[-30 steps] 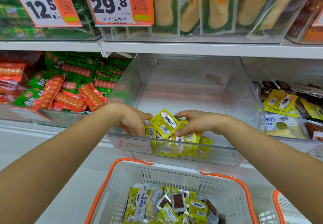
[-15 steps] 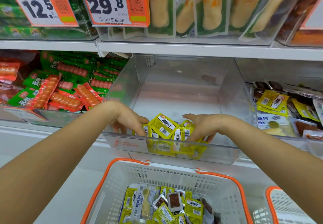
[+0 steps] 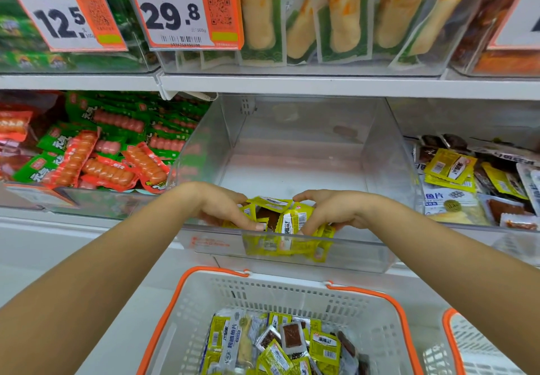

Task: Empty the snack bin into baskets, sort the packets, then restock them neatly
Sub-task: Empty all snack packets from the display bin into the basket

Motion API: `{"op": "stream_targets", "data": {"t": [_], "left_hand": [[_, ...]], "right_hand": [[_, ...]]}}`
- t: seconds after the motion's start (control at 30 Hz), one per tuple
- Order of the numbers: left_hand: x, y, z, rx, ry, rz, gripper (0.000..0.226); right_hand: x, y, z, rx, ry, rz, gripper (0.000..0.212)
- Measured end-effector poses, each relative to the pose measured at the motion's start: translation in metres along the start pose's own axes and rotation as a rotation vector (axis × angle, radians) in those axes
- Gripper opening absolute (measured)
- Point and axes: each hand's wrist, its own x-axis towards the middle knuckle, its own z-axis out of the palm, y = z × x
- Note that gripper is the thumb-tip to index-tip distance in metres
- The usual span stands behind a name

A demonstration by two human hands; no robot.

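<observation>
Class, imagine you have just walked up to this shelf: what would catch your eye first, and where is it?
Two hands, the left hand and the right hand, gather a bunch of yellow packets at the front of a clear bin in the middle shelf. Above it hang orange price tags, and below stands a white basket with orange handles, holding mixed packets.

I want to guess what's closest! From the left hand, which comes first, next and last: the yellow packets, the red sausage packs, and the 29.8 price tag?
1. Yellow packets: at the front of the clear bin, gripped by the left hand itself.
2. Red sausage packs: in the next bin, to the left and a little above.
3. 29.8 price tag: high up on the shelf above, farthest.
</observation>
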Motion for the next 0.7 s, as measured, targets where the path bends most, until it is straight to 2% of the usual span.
{"op": "stream_targets", "data": {"t": [0.03, 0.13, 0.17, 0.27, 0.37, 0.47, 0.53, 0.63, 0.7], "left_hand": [[0.002, 0.002, 0.0, 0.028, 0.015, 0.019, 0.102], [0.008, 0.009, 0.001, 0.153, 0.156, 0.091, 0.063], [0.01, 0.009, 0.001, 0.138, 0.189, 0.108, 0.057], [0.01, 0.009, -0.002, -0.165, 0.121, 0.111, 0.059], [0.013, 0.014, -0.003, -0.291, 0.136, 0.033, 0.06], [0.021, 0.02, 0.002, -0.17, 0.261, -0.008, 0.041], [0.023, 0.019, 0.004, -0.163, 0.263, 0.007, 0.024], [0.016, 0.007, -0.001, -0.4, 0.183, 0.052, 0.007], [0.01, 0.0, -0.004, -0.568, 0.133, 0.082, 0.004]], "right_hand": [[0.0, 0.0, 0.0, 0.016, -0.005, 0.005, 0.073], [0.0, -0.001, -0.001, 0.045, -0.015, 0.037, 0.064], [0.001, -0.002, -0.001, 0.043, -0.02, 0.042, 0.062], [0.005, -0.002, -0.001, 0.034, -0.026, 0.043, 0.057], [0.006, -0.002, 0.0, 0.026, -0.014, 0.025, 0.056], [0.006, 0.0, 0.001, 0.036, -0.001, 0.019, 0.061], [0.006, 0.001, 0.001, 0.042, 0.006, 0.023, 0.069], [0.006, 0.001, 0.001, 0.051, 0.009, 0.025, 0.073], [0.005, 0.0, 0.001, 0.066, 0.0, 0.023, 0.07]]}}
